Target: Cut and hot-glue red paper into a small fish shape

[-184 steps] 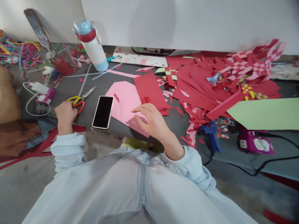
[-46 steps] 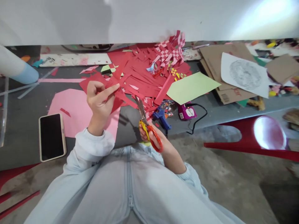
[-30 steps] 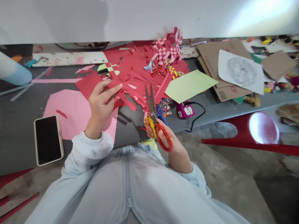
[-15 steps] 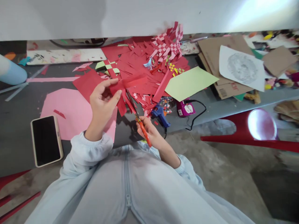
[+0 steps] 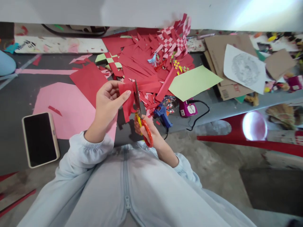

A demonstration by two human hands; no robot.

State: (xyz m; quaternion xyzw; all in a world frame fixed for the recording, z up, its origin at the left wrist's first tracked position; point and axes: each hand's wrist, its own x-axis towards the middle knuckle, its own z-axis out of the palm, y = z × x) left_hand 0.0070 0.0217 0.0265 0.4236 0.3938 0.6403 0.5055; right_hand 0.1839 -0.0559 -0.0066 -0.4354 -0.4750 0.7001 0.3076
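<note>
Between the thumb and fingers of my left hand [image 5: 109,102] is a piece of red paper [image 5: 127,102], raised over the table. My right hand [image 5: 148,127] grips the scissors [image 5: 146,130] by their red and yellow handles. The scissor blades point away from me and lie against the red paper near its right part. Under and behind the hands spreads a pile of red paper strips and scraps [image 5: 139,64]. A pink paper sheet [image 5: 63,108] lies below my left hand, beside a red sheet [image 5: 86,83].
A phone [image 5: 41,139] lies at the left table edge. Right of my right hand are a blue glue gun [image 5: 163,115], a purple box [image 5: 188,108] and a black cable [image 5: 203,117]. Green paper [image 5: 195,82] and cardboard [image 5: 214,60] lie farther right.
The scissors have swung more upright, their handles are spread, and the blades have moved onto the red paper. My left hand has shifted slightly right with the paper. The view has moved a little.
</note>
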